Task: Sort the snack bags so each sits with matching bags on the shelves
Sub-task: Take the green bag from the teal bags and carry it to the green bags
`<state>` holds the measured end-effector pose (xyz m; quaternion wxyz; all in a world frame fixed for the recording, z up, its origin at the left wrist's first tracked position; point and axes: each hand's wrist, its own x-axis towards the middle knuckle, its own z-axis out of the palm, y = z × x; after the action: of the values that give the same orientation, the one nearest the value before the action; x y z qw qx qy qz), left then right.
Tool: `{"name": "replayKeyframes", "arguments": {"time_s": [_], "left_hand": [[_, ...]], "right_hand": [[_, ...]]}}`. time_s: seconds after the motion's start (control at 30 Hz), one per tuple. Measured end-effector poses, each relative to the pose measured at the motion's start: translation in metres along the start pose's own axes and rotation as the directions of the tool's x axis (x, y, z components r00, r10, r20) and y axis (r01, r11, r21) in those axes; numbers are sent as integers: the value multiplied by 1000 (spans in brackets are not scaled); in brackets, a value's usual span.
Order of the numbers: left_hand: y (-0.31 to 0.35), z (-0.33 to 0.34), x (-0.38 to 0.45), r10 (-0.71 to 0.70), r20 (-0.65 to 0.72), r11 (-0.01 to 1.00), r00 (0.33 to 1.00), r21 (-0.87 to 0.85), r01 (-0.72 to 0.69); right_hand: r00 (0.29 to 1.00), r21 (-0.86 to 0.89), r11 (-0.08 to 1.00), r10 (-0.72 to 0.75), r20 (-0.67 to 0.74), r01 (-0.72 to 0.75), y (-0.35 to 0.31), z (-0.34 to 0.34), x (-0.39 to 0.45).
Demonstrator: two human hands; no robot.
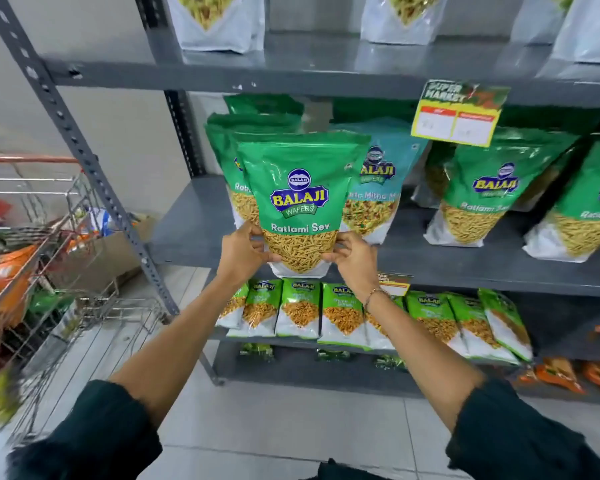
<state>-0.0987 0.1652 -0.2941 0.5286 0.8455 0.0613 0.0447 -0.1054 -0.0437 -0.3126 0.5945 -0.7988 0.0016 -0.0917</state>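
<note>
Fingers of both my hands were closed on the lower corners of a big green foil pouch marked Balaji Wafers Ratlami Sev [300,199], its clear lower window full of thin yellow strands. My left hand [245,252] pinched the bottom left edge, my right hand [352,256] pinched the bottom right, a thin bracelet [374,294] on that wrist. I held the pouch upright at the front edge of the grey metal middle shelf [187,233], just ahead of more green pouches of the same kind [222,143] lined up behind it. Beside them stood a teal pouch of mixed snack [381,188], partly hidden by mine. Further right sat two more green Ratlami Sev pouches [492,192]. A yellow price tag [459,114] hung from the shelf above. Below, a row of small light-green packets [326,311] leaned on the lower shelf. At my left stood a wire shopping trolley [49,271] with orange bags inside.
</note>
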Motion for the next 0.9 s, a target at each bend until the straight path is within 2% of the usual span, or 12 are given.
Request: {"name": "replayKeyframes", "arguments": {"time_s": [0.3, 0.53, 0.67, 0.73, 0.8, 0.87, 0.9], "left_hand": [[-31, -8, 61, -51, -11, 997, 999, 58, 52], [-32, -6, 75, -77, 3, 997, 997, 31, 77], [-28, -3, 68, -41, 29, 995, 999, 97, 38], [-28, 5, 59, 14, -44, 984, 999, 180, -6], [-27, 17, 43, 66, -198, 983, 978, 183, -30], [-24, 33, 23, 54, -306, 998, 951, 51, -41], [-21, 42, 15, 39, -291, 999, 956, -23, -48]], "right_hand": [[999, -72, 996, 47, 19, -46, 5, 42, 47], [996, -116, 990, 82, 18, -79, 10, 54, 61], [995, -113, 991, 77, 59, -70, 12, 50, 61], [993, -103, 993, 74, 87, -65, 13, 47, 61], [991, -109, 993, 60, 120, -47, 11, 43, 60], [988, -99, 994, 52, 147, -37, 10, 36, 59], [988, -97, 995, 52, 148, -37, 10, 32, 59]]}}
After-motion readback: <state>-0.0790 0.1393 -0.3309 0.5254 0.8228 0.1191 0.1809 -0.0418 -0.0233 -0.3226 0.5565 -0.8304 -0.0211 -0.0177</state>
